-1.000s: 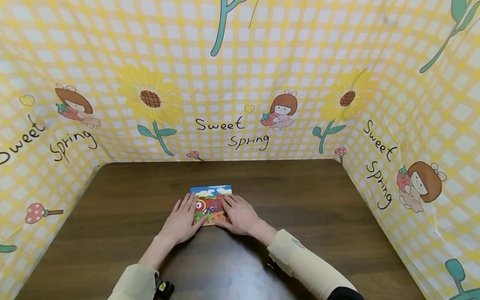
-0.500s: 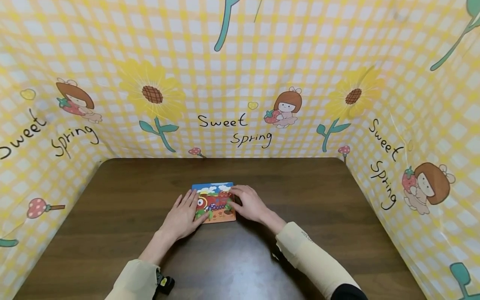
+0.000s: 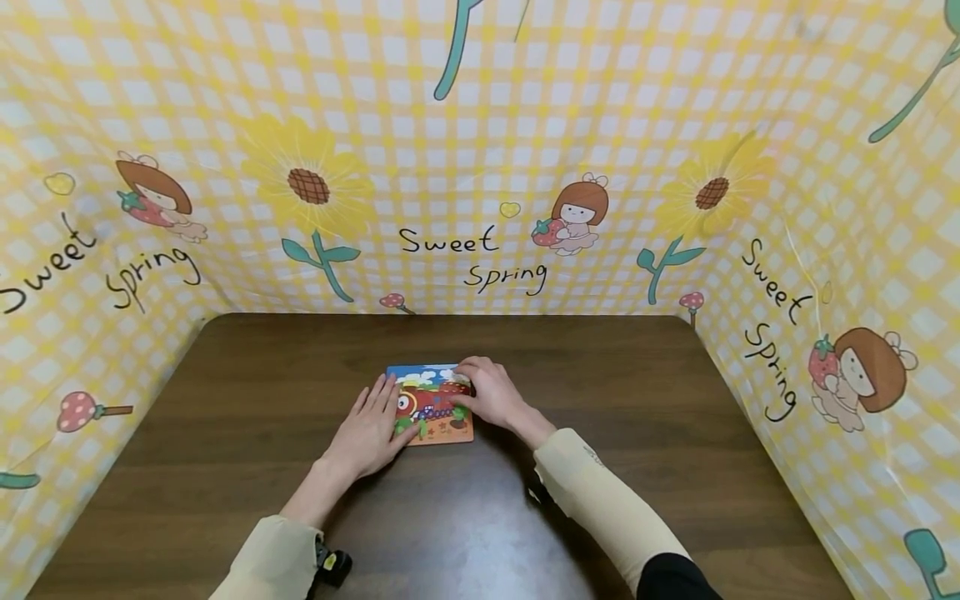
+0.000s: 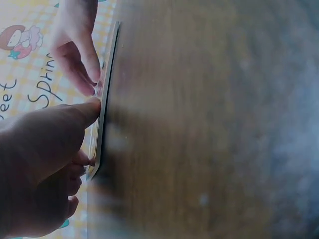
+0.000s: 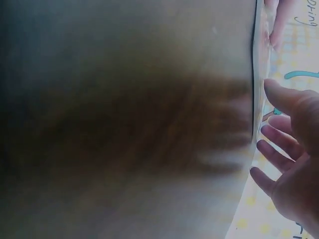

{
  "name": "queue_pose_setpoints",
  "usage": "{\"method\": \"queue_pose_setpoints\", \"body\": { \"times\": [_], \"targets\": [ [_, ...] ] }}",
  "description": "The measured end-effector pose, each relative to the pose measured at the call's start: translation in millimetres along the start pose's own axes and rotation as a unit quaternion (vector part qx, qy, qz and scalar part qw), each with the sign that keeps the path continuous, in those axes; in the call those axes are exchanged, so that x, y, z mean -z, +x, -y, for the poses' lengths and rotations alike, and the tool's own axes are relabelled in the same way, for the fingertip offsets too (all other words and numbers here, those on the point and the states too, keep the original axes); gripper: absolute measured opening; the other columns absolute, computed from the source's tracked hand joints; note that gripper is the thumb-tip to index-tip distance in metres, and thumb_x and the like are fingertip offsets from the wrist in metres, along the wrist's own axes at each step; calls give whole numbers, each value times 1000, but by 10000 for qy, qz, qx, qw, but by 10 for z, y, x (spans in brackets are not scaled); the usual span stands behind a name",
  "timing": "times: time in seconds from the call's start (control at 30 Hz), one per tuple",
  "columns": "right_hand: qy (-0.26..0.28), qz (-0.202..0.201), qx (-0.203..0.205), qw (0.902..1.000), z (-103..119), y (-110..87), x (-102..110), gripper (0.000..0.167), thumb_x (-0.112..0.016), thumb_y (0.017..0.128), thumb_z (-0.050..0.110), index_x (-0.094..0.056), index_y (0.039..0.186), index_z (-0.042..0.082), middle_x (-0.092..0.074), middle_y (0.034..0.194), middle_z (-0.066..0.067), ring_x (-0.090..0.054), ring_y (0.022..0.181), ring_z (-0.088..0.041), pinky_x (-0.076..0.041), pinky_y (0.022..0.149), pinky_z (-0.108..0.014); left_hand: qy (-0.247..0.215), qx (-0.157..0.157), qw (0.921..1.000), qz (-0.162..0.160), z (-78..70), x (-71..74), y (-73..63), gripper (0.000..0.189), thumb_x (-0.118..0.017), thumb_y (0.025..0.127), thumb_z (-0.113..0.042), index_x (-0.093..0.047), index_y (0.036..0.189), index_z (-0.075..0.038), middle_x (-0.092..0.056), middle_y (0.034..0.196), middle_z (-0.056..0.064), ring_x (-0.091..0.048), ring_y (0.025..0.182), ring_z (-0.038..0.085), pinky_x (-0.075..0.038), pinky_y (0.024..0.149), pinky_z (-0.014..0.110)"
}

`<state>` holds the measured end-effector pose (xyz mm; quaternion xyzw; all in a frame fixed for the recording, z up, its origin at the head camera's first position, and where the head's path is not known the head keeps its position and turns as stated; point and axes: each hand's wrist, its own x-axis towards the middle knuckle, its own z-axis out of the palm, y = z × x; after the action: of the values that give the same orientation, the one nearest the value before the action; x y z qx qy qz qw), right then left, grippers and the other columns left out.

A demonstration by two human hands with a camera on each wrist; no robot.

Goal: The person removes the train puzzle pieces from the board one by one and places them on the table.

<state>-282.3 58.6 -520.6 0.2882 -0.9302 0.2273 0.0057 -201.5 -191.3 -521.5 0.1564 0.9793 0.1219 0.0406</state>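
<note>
A thin picture board [image 3: 435,432], printed with a cartoon red train, blue sky and orange ground, lies flat on the brown table. My left hand [image 3: 366,433] rests along its left side with straight fingers, the thumb reaching over the lower edge. At the upper right corner, my right hand [image 3: 491,393] arches with loosely bent fingers, its thumb over the printed face. The left wrist view shows the board [image 4: 108,74] edge-on, with both hands at its printed side. Spread fingers of the right hand [image 5: 294,139] stand beside the board's edge in the right wrist view.
The wooden table [image 3: 600,483] stretches around the board on all sides. A yellow checked cloth [image 3: 450,167] with sunflowers and "Sweet Spring" lettering walls the back and both sides. A black wrist device [image 3: 332,567] sits at the left cuff.
My right hand has gone from lying flat on the board's right side to arching over its upper right corner. My left hand keeps its place; the head view has shifted slightly.
</note>
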Motion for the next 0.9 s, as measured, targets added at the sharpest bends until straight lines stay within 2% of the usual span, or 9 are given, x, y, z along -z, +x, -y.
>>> {"method": "queue_pose_setpoints", "body": {
  "times": [0.07, 0.17, 0.27, 0.3, 0.47, 0.63, 0.9],
  "targets": [
    [79, -55, 68, 9999, -87, 18, -62, 54, -83, 101, 39, -73, 141, 4, -68, 147, -15, -61, 140, -35, -50, 119, -59, 19, -126, 9999, 14, -2, 9, 12, 85, -57, 114, -48, -30, 168, 11, -21, 181, 30, -20, 170, 48, -22, 137, 67],
    [314, -102, 66, 9994, -112, 20, -71, 56, -86, 98, 37, -73, 141, 3, -67, 146, -16, -61, 139, -36, -50, 118, -62, -20, -370, 9993, 81, 0, 33, 42, 81, -58, 114, -43, -30, 169, 10, -23, 181, 29, -22, 170, 47, -22, 136, 67],
    [365, -102, 2, 9993, -113, 30, -75, 57, -86, 98, 36, -72, 142, 3, -67, 146, -16, -60, 139, -36, -49, 119, -61, -177, -569, 9981, 145, -1, 44, 79, 78, -60, 113, -41, -34, 169, 7, -28, 180, 26, -26, 169, 46, -24, 135, 68],
    [398, -37, -99, 9992, -41, 17, -26, 55, -87, 97, 31, -72, 142, 2, -67, 146, -18, -59, 138, -38, -49, 118, -63, -211, -602, 9978, 170, -3, 40, 91, 77, -60, 113, -42, -35, 169, 5, -30, 180, 24, -27, 169, 45, -25, 135, 68],
    [214, 15, -305, 9993, -2, 37, -26, 59, -88, 96, 34, -70, 144, 4, -65, 146, -19, -57, 136, -37, -48, 117, -58, -216, -614, 9977, 208, -31, 5, 148, 81, -61, 111, -51, -38, 170, -1, -35, 179, 19, -31, 168, 44, -26, 133, 71],
    [89, -52, -588, 9982, 14, 49, -26, 62, -91, 93, 38, -71, 142, 5, -65, 142, -18, -57, 131, -35, -48, 112, -53, 9, -613, 9981, 5, -48, 0, 178, 81, -63, 109, -55, -43, 169, -5, -39, 178, 18, -38, 165, 43, -29, 132, 72],
    [366, -29, -800, 9961, 27, 47, -58, 62, -90, 94, 36, -68, 143, 3, -69, 132, -18, -58, 124, -36, -47, 108, -52, 88, -574, 9983, -12, -73, 0, 170, 78, -64, 108, -55, -46, 168, -8, -40, 178, 18, -40, 164, 44, -27, 131, 74]
  ]
}}
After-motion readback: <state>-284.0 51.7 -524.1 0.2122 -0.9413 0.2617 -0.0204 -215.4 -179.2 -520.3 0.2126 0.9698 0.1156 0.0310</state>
